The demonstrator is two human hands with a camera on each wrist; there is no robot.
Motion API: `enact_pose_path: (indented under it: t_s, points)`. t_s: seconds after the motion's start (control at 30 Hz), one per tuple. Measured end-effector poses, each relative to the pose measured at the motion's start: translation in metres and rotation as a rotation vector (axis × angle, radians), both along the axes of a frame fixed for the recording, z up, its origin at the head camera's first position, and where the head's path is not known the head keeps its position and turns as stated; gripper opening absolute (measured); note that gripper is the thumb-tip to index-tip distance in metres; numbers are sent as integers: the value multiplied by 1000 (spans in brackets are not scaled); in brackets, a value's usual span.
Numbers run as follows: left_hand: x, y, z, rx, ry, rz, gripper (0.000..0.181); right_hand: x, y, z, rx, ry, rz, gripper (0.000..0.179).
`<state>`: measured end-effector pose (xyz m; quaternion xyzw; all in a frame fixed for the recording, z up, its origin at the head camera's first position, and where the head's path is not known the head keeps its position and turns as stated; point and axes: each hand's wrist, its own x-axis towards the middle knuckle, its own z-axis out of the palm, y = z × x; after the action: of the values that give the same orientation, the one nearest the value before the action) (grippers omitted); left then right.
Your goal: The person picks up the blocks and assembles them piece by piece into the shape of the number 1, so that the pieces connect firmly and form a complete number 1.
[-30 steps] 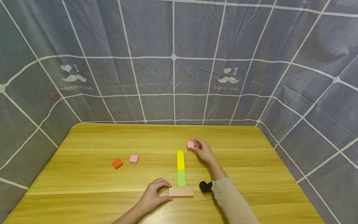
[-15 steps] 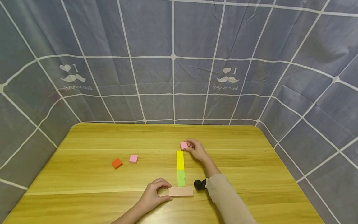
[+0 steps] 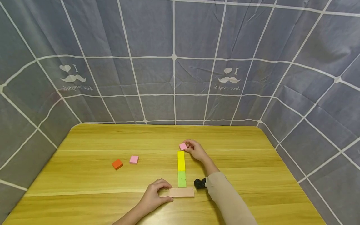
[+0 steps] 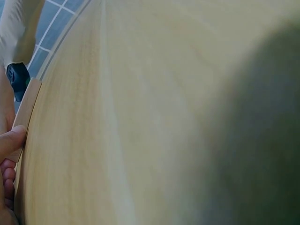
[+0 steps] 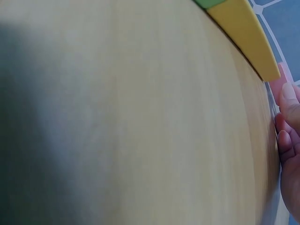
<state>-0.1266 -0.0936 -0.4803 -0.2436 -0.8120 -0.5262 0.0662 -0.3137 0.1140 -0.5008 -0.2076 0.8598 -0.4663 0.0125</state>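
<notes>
In the head view my right hand (image 3: 196, 151) pinches a small pink block (image 3: 182, 146) at the far end of a long yellow block (image 3: 181, 161). A light green block (image 3: 182, 179) continues the row toward me. Across its near end lies a plain wooden block (image 3: 184, 192), whose left end my left hand (image 3: 153, 194) holds between thumb and fingers. The left wrist view shows the thumb (image 4: 14, 138) on the wooden block's side. In the right wrist view the pink block (image 5: 280, 84) is close to the yellow block's end; whether they touch, I cannot tell.
A second pink block (image 3: 134, 159) and an orange block (image 3: 117, 164) lie to the left on the wood-grain table (image 3: 84, 181). A black device (image 3: 199, 183) sits at the right sleeve. Behind the table hangs a grey checked curtain (image 3: 157, 75).
My right hand has moved left with the pink block, from right of the row to the yellow block's far end. The left hand and the other blocks look still.
</notes>
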Motion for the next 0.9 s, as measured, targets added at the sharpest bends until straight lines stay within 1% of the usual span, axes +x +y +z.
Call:
enact_pose_path:
  t_s: [0.2, 0.43, 0.57, 0.73, 0.9]
  points:
    - [0, 0, 0, 2, 11, -2, 30, -2, -2, -1, 22, 17, 11, 27]
    - [0, 0, 0, 6, 12, -3, 30, -5, -2, -3, 42, -15, 14, 26]
    - [0, 0, 0, 7, 17, -4, 30, -6, -2, -4, 36, -17, 30, 25]
    - [0, -1, -1, 12, 25, -6, 30, -7, -1, -3, 42, -46, 39, 25]
    - [0, -1, -1, 14, 19, -5, 31, -7, 0, -2, 44, -49, 56, 26]
